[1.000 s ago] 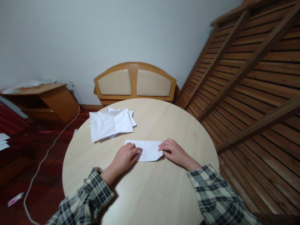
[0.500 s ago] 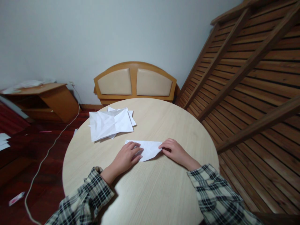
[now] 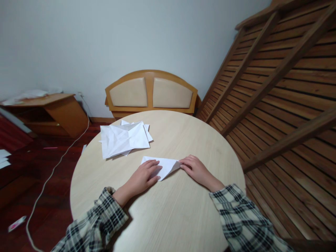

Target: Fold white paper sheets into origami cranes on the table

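A small folded sheet of white paper (image 3: pixel 166 165) lies on the round table (image 3: pixel 178 210) in front of me. My left hand (image 3: pixel 144 175) rests on its left part, fingers stretched over the surface and thumb apart, pressing it to the tabletop. At the paper's right corner, my right hand (image 3: pixel 194 169) has its thumb and fingertips pinched together on the edge. That corner is lifted, and a slanting flap shows along the right side. The left end of the paper is partly covered by my left fingers.
Several creased white paper sheets (image 3: pixel 123 138) are piled at the table's back left. Behind the table stands a padded headboard (image 3: pixel 151 75). A slatted wooden frame (image 3: pixel 283 105) leans at the right. A white cable (image 3: pixel 54 171) crosses the floor near a wooden cabinet (image 3: pixel 61 115).
The paper's right corner has been lifted and turned inward by my right hand, so a slanting flap now shows. My left hand has stayed nearly in place.
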A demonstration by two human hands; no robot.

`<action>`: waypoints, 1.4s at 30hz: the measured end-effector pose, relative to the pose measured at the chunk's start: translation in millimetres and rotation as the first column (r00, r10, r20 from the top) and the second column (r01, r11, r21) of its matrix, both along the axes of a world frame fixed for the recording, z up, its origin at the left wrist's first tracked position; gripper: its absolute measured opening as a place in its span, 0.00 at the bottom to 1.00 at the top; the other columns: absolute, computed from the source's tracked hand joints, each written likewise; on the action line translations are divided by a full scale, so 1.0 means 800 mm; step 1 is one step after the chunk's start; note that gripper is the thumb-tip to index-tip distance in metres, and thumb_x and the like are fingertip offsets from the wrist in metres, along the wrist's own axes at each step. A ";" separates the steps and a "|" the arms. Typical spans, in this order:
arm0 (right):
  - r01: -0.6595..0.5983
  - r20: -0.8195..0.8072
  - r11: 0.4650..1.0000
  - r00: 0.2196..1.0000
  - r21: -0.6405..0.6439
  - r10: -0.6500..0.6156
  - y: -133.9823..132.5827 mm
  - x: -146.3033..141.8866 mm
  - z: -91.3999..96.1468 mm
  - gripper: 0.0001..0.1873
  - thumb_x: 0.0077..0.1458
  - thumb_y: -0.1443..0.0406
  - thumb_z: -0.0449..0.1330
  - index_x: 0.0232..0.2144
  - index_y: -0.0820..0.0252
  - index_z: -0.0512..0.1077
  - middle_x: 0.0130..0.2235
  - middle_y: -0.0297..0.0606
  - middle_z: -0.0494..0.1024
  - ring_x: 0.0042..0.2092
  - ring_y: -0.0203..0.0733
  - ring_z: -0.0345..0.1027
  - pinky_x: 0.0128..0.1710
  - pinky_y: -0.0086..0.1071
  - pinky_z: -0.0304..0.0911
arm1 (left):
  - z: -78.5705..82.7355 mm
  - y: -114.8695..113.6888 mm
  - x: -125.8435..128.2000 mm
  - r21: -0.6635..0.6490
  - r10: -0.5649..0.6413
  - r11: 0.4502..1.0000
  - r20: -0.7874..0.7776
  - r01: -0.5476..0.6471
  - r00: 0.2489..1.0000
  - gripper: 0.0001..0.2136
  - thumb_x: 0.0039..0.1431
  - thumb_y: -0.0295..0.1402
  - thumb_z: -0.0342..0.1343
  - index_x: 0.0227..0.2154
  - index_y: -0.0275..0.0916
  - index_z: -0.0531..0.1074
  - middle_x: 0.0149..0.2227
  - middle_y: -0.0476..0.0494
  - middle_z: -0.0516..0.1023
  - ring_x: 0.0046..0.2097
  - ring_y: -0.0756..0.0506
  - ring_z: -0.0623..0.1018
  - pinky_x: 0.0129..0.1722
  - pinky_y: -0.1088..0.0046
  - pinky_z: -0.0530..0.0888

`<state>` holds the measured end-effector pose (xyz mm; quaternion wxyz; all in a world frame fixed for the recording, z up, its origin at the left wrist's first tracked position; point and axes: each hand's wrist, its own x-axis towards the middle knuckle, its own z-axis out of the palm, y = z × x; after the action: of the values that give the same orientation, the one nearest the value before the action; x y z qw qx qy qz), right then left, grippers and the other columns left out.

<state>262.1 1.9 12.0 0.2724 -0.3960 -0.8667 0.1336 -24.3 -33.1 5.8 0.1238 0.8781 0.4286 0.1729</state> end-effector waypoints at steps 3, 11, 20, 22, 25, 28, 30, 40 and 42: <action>0.029 0.004 1.000 1.000 0.002 -0.029 -0.001 -0.002 -0.002 0.09 0.64 0.66 0.57 0.43 0.55 0.77 0.40 0.38 0.81 0.42 0.45 0.71 0.45 0.42 0.63 | -0.001 0.000 0.000 -0.009 -0.013 1.000 0.020 0.013 1.000 0.16 0.64 0.37 0.53 0.54 0.41 0.69 0.62 0.37 0.68 0.63 0.38 0.66 0.62 0.52 0.65; 0.156 -0.061 0.987 0.986 -0.033 -0.158 0.000 -0.013 -0.021 0.11 0.60 0.68 0.59 0.46 0.59 0.70 0.40 0.40 0.77 0.41 0.45 0.70 0.45 0.41 0.63 | 0.003 -0.004 0.001 -0.048 -0.010 0.999 0.076 0.013 0.997 0.08 0.62 0.32 0.54 0.43 0.40 0.68 0.61 0.37 0.69 0.64 0.38 0.65 0.63 0.53 0.65; 0.079 -0.049 0.997 0.996 0.015 -0.078 0.000 -0.017 -0.022 0.04 0.61 0.71 0.56 0.36 0.58 0.69 0.39 0.39 0.73 0.43 0.45 0.68 0.43 0.40 0.64 | 0.006 -0.006 0.001 -0.063 -0.015 0.998 0.101 0.022 0.995 0.11 0.58 0.27 0.53 0.44 0.40 0.66 0.61 0.36 0.69 0.64 0.38 0.64 0.63 0.51 0.65; 0.067 -0.060 0.997 0.996 0.022 -0.066 0.000 -0.016 -0.023 0.05 0.61 0.71 0.56 0.38 0.58 0.70 0.41 0.40 0.72 0.44 0.45 0.68 0.44 0.40 0.65 | 0.005 -0.005 0.001 -0.060 -0.013 0.998 0.116 0.020 0.993 0.15 0.57 0.25 0.52 0.47 0.39 0.66 0.60 0.36 0.69 0.63 0.38 0.65 0.62 0.50 0.65; 0.057 -0.061 0.998 0.997 0.029 -0.055 0.001 -0.014 -0.026 0.06 0.61 0.71 0.56 0.40 0.58 0.71 0.43 0.42 0.72 0.45 0.46 0.68 0.46 0.42 0.65 | 0.003 -0.005 0.001 -0.054 -0.010 0.998 0.134 0.018 0.991 0.18 0.56 0.25 0.52 0.51 0.39 0.65 0.60 0.35 0.69 0.63 0.38 0.66 0.62 0.50 0.66; 0.045 -0.051 0.998 0.998 0.035 -0.043 0.002 -0.013 -0.029 0.08 0.61 0.71 0.57 0.41 0.57 0.72 0.45 0.42 0.72 0.47 0.46 0.68 0.48 0.43 0.65 | 0.003 -0.005 0.001 -0.042 -0.015 0.999 0.143 0.022 0.990 0.22 0.55 0.24 0.52 0.54 0.39 0.63 0.60 0.36 0.68 0.63 0.38 0.66 0.62 0.50 0.65; 0.045 -0.044 0.998 0.998 0.038 -0.043 0.002 -0.013 -0.031 0.08 0.61 0.71 0.57 0.42 0.57 0.73 0.45 0.42 0.72 0.48 0.46 0.68 0.48 0.44 0.65 | 0.005 -0.006 0.002 -0.035 -0.034 0.999 0.144 0.039 0.989 0.24 0.55 0.23 0.51 0.56 0.41 0.63 0.60 0.38 0.68 0.63 0.39 0.65 0.63 0.50 0.64; 0.049 -0.037 0.998 0.998 0.049 -0.048 0.000 -0.013 -0.029 0.10 0.60 0.72 0.58 0.42 0.56 0.74 0.46 0.42 0.73 0.48 0.47 0.68 0.49 0.45 0.65 | 0.009 -0.007 0.002 -0.008 -0.090 0.996 0.050 0.091 0.995 0.27 0.58 0.22 0.50 0.60 0.49 0.66 0.65 0.41 0.62 0.64 0.38 0.63 0.62 0.49 0.63; 0.054 -0.033 0.997 0.998 0.051 -0.052 0.000 -0.013 -0.030 0.10 0.60 0.71 0.58 0.42 0.56 0.75 0.46 0.42 0.73 0.48 0.47 0.68 0.49 0.45 0.65 | 0.009 -0.007 0.002 -0.002 -0.093 0.996 0.038 0.094 0.995 0.26 0.58 0.23 0.50 0.59 0.49 0.68 0.66 0.41 0.62 0.64 0.37 0.62 0.62 0.49 0.62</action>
<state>251.7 1.7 -11.8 0.2996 -0.4094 -0.8547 0.1099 -23.0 -38.7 12.7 0.1413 0.8935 0.3849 0.1829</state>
